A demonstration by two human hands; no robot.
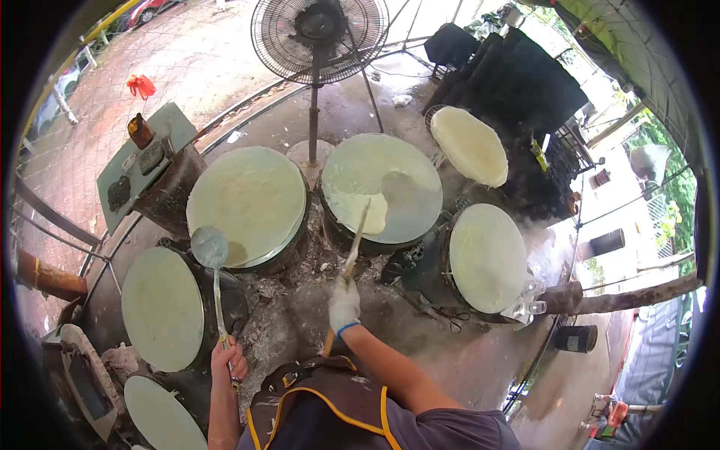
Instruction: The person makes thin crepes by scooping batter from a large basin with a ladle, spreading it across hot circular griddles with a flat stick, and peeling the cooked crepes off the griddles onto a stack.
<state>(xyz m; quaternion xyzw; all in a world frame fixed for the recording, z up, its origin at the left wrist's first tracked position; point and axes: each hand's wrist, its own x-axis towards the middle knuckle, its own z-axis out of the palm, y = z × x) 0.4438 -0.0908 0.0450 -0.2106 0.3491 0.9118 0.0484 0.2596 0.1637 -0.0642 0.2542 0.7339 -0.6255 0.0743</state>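
My bare left hand (pixel 229 360) is closed around the handle of a metal ladle (pixel 209 247). The ladle's bowl hangs over the lower left edge of a round griddle coated with pale batter (pixel 247 199). In a white glove with a blue cuff, my right hand (pixel 345 304) grips a wooden stick (pixel 352 255). The stick's far end reaches over a second round griddle (pixel 416 206), by a thick pool of pale batter (pixel 367 211). Batter covers part of that surface; a greyish patch shows at its right. Whether the stick touches the batter I cannot tell.
More coated griddles stand at right (pixel 487 259), left (pixel 163 307) and lower left (pixel 161 416). A pale oval sheet (pixel 470 146) lies beyond. A standing fan (pixel 319 30) rises behind the griddles. A drum with a board (pixel 154 169) stands at left, black stacked material (pixel 517 82) at back right.
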